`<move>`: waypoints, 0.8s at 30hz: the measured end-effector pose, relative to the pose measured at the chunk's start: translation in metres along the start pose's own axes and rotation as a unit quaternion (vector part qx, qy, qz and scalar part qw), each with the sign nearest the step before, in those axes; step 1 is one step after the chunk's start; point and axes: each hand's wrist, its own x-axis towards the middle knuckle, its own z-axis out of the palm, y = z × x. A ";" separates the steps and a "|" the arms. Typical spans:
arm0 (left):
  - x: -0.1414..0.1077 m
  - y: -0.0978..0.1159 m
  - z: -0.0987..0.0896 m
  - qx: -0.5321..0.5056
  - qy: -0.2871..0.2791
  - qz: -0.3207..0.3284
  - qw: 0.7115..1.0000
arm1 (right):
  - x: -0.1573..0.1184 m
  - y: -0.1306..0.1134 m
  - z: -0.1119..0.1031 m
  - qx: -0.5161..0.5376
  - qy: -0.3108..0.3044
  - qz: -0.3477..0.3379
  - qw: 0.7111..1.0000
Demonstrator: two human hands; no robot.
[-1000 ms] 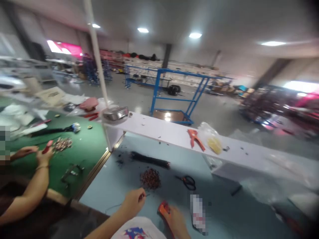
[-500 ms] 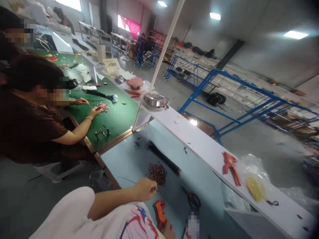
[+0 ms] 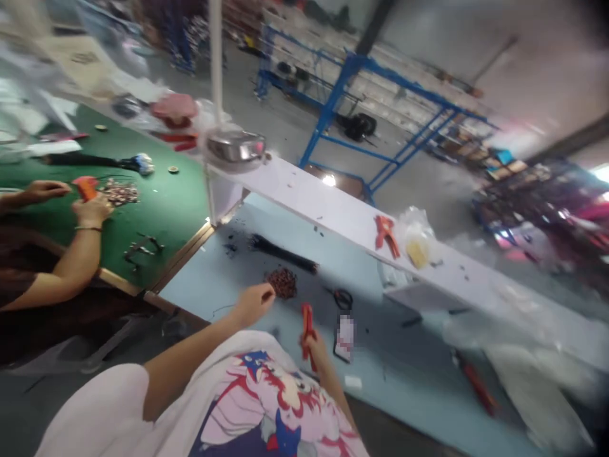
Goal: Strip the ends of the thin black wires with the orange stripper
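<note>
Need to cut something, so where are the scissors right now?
In the head view, the black-handled scissors lie on the pale blue bench, right of the pile of small parts, just beyond the pixelated item near the right hand.

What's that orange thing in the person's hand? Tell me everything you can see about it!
The orange tool is a hand tool, perhaps a wire stripper, with long, narrow orange-red handles that look like plastic. Blur hides its smaller parts. It stands nearly upright, with its lower part held in the right hand. It is above the pale blue workbench, and I cannot tell whether it touches the bench.
</note>
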 end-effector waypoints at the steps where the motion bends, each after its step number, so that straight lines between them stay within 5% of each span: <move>1: 0.003 0.001 -0.004 -0.023 0.019 0.006 1.000 | 0.000 -0.003 0.002 0.038 0.027 0.004 0.999; 3: 0.007 0.005 -0.010 -0.067 0.049 0.020 0.996 | -0.003 -0.014 0.007 0.121 0.035 0.012 0.992; 9: 0.003 0.022 -0.020 -0.119 0.104 0.056 0.986 | -0.028 -0.064 0.032 0.347 -0.153 0.009 0.925; 24: -0.006 0.038 -0.022 0.076 0.227 0.236 0.942 | -0.055 -0.090 0.036 0.315 -0.220 -0.011 0.923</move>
